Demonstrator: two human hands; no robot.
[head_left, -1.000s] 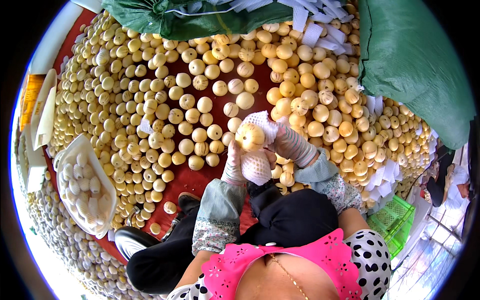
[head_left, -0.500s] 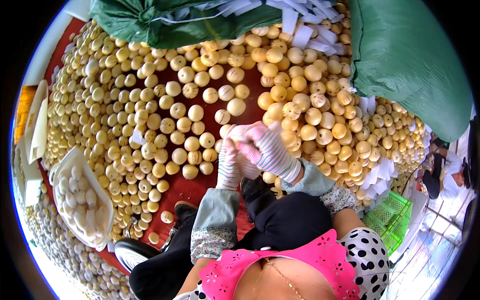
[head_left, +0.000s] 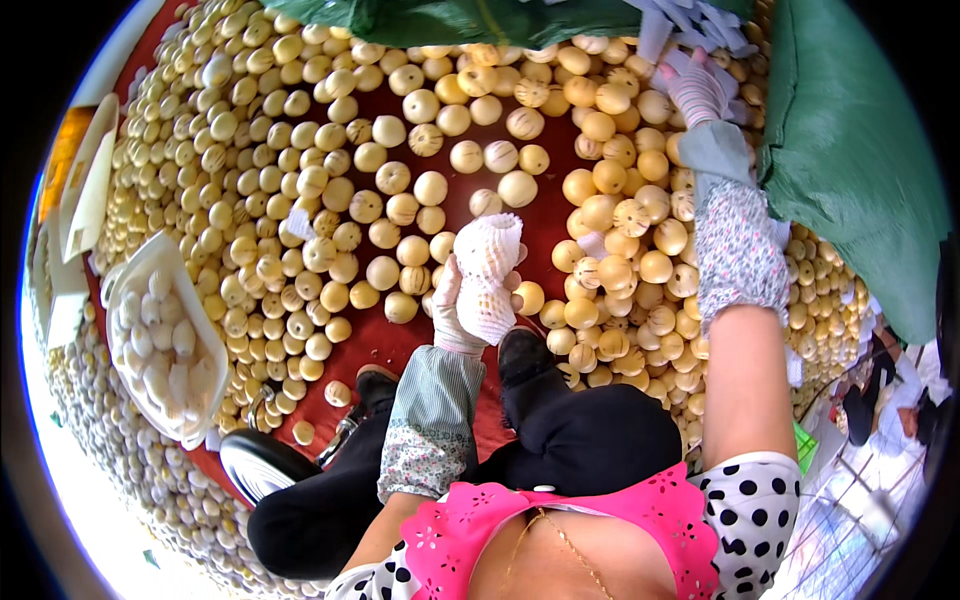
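Note:
My left hand [head_left: 452,309], gloved, curls round two pepino melons in white foam net sleeves [head_left: 487,275], one beyond the other. Whatever shows of the fruit is mostly covered by the mesh. Far to the right, my right hand [head_left: 693,88], in a striped glove, reaches over a pile of white foam net sleeves [head_left: 712,28]. Its fingers look spread, touching or just above the sleeves. Loose yellow pepino melons [head_left: 612,225], some streaked brown, lie nearest to both hands.
Pale pepino melons [head_left: 250,150] cover the red ground sheet [head_left: 375,345] at left. A white basket [head_left: 205,355] holds net-wrapped fruits. Green sacks [head_left: 850,170] bound the far and right sides. Part of a green crate [head_left: 805,447] shows at right. Another person [head_left: 885,400] is at the right edge.
My hands were together in the middle. The right has moved away, far and to the right, to the foam sleeves. The left stays behind with the netted melons, now plainly visible.

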